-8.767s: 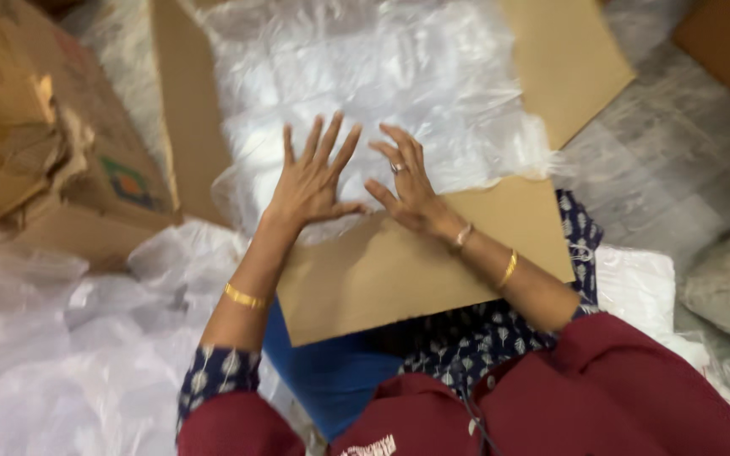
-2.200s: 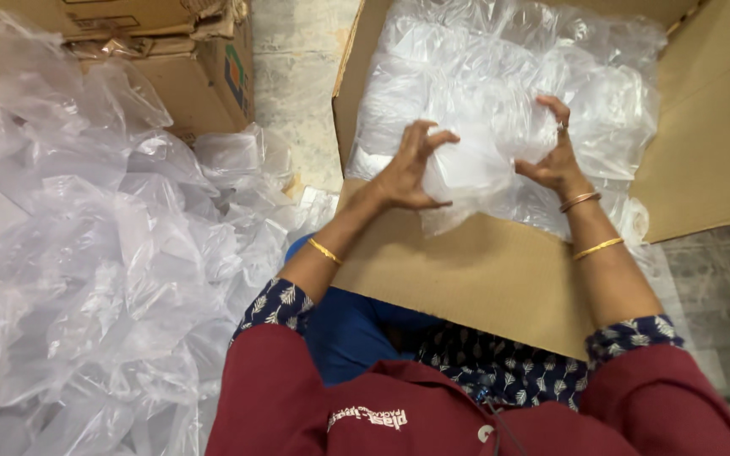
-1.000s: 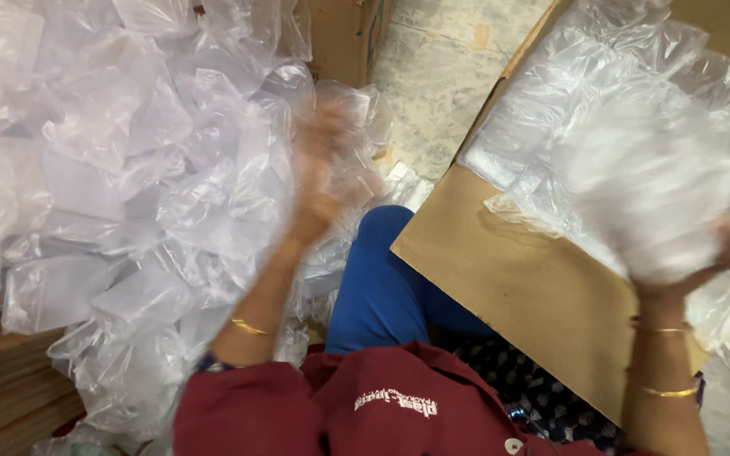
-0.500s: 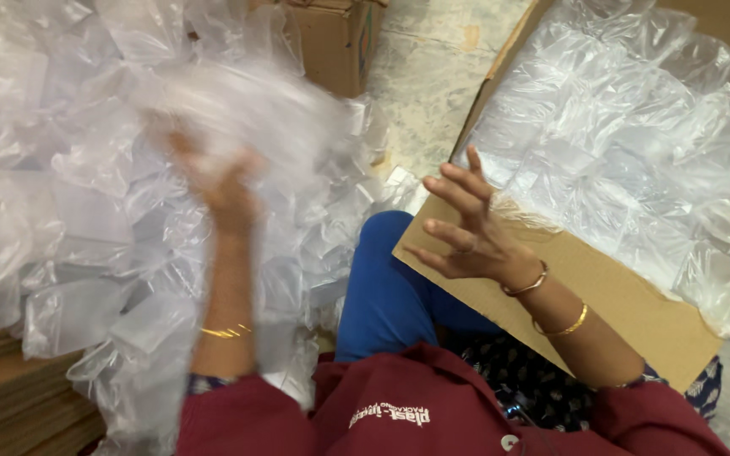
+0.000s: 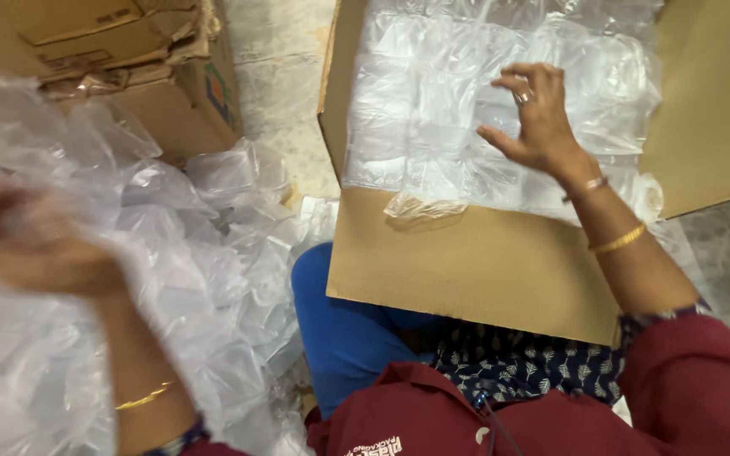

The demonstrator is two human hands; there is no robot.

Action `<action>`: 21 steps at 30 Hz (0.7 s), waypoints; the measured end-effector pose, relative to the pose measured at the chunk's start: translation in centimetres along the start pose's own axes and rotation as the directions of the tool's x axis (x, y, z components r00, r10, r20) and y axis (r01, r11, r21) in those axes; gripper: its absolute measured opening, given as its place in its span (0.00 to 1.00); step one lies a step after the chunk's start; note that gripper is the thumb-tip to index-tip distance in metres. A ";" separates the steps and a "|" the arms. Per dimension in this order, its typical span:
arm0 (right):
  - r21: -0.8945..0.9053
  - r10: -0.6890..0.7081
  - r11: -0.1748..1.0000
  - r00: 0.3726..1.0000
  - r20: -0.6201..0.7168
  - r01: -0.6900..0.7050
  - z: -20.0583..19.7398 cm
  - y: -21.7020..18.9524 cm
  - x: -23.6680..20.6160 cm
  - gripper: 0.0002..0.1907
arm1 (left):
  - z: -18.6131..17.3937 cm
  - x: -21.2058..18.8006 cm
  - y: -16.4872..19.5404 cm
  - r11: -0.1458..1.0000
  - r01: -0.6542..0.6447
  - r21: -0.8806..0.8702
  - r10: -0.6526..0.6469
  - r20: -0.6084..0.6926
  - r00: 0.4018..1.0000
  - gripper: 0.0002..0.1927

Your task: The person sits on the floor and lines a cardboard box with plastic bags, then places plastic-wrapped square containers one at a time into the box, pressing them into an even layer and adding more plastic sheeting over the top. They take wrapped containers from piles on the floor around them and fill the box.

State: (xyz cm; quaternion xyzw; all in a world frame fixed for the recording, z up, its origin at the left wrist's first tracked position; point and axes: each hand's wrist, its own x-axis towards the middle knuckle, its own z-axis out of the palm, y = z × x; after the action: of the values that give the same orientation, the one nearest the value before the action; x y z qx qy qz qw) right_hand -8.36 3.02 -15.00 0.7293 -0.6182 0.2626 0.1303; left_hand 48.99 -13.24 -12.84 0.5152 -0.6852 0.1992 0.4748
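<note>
reaching right hand over clear bags in open carton.

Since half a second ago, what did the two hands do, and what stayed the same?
The left hand came down from above the heap of clear plastic bags and is blurred, so I cannot tell whether it holds a bag. The right hand moved from the box flap onto the bags in the open cardboard box, fingers spread. The box and heap stayed in place.
</note>
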 end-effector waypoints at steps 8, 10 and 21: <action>-0.002 -0.031 0.999 0.945 0.325 0.034 6.3 0.3 4.7 0.52 | 17.0 -3.8 25.6 0.684 -0.146 -0.715 0.645 0.498 0.579 0.44; -0.100 -0.003 0.995 0.961 0.276 0.032 7.4 -0.6 4.2 0.49 | 19.6 -2.4 27.6 0.778 -0.242 -0.579 0.605 0.591 0.533 0.53; 0.271 0.195 0.934 0.967 0.166 -0.235 5.0 2.1 -1.1 0.44 | 25.4 -2.3 28.3 0.832 -0.259 -0.490 0.554 0.715 0.426 0.44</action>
State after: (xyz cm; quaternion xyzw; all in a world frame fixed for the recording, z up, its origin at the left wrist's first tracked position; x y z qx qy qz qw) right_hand -9.40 0.91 -20.05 0.6846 -0.6568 0.3121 -0.0494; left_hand 12.42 -20.36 -20.57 0.2815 -0.9519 -0.0699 0.0986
